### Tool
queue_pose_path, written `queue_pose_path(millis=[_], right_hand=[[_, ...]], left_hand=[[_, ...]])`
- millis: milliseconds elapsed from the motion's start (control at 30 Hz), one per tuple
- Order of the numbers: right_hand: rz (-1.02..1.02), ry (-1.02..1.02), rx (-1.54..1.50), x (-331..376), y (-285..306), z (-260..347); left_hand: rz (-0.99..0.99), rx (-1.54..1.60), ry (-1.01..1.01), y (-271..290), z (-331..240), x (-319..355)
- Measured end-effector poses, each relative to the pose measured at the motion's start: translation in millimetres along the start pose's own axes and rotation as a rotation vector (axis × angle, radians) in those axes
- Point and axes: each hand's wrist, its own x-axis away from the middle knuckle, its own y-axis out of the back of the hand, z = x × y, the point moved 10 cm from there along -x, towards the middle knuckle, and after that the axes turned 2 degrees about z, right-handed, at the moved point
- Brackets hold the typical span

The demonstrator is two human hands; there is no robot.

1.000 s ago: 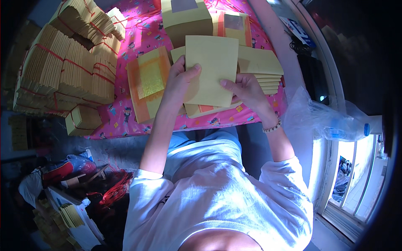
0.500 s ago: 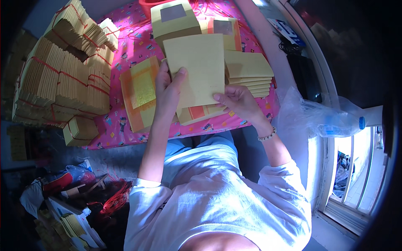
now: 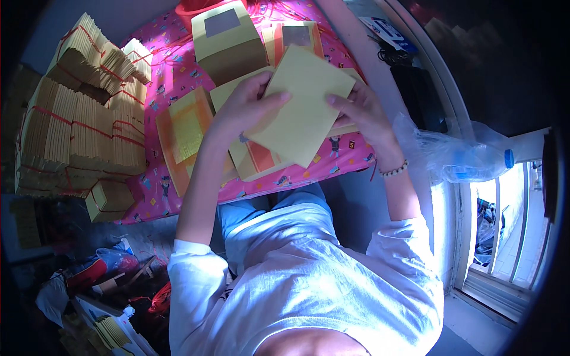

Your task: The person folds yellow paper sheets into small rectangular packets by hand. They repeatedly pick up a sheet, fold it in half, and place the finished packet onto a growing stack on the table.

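Yellow paper sheet (image 3: 301,113) is held above the counter (image 3: 147,196) by 2 hands: L hand (image 3: 249,108) pinches its left side, R hand (image 3: 363,115) its right, thumbs on top. Vs. 0.5 s ago it has turned cornerwise, so probably handling is in progress. Behind: stack w/ grey patch (image 3: 228,50); far L: red-tied bundles (image 3: 89,133).

The left hand (image 3: 252,104) and the right hand (image 3: 365,115) hold a tan paper piece (image 3: 304,110) by its sides, tipped at a slant. Below is a pink cloth (image 3: 145,193) with little pictures. On the left, red string (image 3: 47,113) ties big piles of folded paper (image 3: 47,139). A bottle (image 3: 475,165) with a blue cap is at the right.
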Motion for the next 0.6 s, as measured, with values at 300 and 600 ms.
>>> queue_pose_path(millis=[300,600], right_hand=[[-0.408,0.067,0.079,-15,94,-4],[-0.485,-0.191,0.272,-11,131,-85]], left_hand=[[-0.165,0.031,0.095,13,32,-93],[-0.177,-0.435,0.28,-1,90,-131]])
